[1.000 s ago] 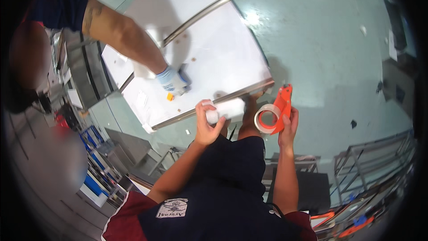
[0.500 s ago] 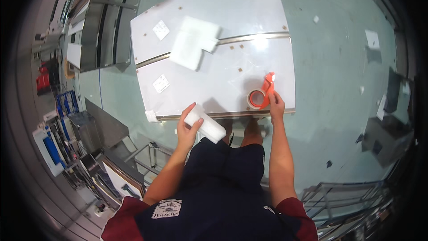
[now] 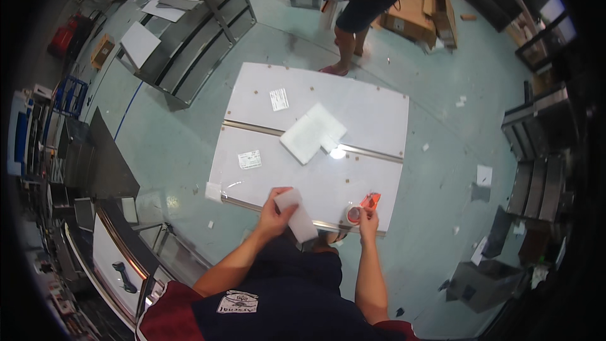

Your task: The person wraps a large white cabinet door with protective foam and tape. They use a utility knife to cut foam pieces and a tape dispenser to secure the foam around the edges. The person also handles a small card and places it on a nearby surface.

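My left hand (image 3: 276,215) grips a white foam block (image 3: 297,216) over the near edge of a pair of glossy white panels (image 3: 303,189). At the panels' near right corner my right hand (image 3: 368,222) is closed on an orange tape dispenser (image 3: 370,202), with a roll of tape on it. A piece of white foam sheet (image 3: 309,134), shaped with a step on one side, lies across the metal strip between the panels. Another small white foam piece (image 3: 214,191) sits on the panels' near left corner. Two printed labels are stuck to the panels' left side.
Beyond the panels stands a co-worker (image 3: 372,0) in a red top and gloves. Cardboard boxes (image 3: 410,16) lie behind that person. A grey metal shelf frame (image 3: 202,38) is at the far left, and a grey box (image 3: 486,284) at the near right.
My view has tilted up, bringing the co-worker and boxes into sight. The foam block is turned more upright in my left hand. My right hand still holds the tape dispenser.
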Available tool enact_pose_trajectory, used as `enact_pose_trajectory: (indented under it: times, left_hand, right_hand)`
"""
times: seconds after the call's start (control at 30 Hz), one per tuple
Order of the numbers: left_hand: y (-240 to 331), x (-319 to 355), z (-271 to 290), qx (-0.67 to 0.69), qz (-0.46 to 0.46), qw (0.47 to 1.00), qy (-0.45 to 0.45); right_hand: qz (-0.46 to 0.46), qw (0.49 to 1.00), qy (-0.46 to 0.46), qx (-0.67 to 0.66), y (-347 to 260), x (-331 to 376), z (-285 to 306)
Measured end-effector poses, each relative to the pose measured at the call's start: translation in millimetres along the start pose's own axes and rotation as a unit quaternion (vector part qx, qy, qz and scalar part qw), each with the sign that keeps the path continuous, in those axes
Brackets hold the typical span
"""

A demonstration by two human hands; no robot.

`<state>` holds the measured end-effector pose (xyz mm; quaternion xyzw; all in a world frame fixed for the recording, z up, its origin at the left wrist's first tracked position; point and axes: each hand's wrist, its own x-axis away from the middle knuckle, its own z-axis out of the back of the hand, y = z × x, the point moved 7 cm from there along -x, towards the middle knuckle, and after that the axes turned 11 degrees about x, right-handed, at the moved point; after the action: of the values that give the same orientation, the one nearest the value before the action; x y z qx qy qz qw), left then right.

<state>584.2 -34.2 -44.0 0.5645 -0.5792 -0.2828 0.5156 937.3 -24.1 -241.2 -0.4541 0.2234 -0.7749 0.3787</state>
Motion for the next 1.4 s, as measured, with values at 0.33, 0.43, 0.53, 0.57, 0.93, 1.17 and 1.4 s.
enact_pose_trajectory:
  times: [0.33,0.43,0.53,0.57,0.93,1.17,1.4]
  left_hand:
    - [38,43,14,-0.17,0.013,0.984,-0.057]
    - [49,66,17,-0.234,-0.009,0.97,-0.064]
    - [53,96,9,-0.246,-0.052,0.963,-0.096]
    - [54,104,9,-0.265,-0.076,0.958,-0.075]
    - [53,125,50,-0.198,-0.01,0.979,-0.053]
    - [87,149,201,-0.176,-0.062,0.976,0.11]
    - [127,172,342,0.061,-0.116,0.985,0.112]
  right_hand:
    - [0.172,0.91,-0.368,-0.081,-222,193,-82]
    - [0.105,0.871,-0.431,-0.209,-223,207,-86]
    - [0.232,0.831,-0.493,-0.109,-227,223,-91]
    - [0.255,0.821,-0.505,-0.073,-226,226,-94]
    - [0.159,0.815,-0.495,-0.256,-230,262,-107]
    - [0.194,0.874,-0.446,-0.025,-273,342,-234]
    - [0.215,0.796,-0.559,-0.086,-309,428,-369]
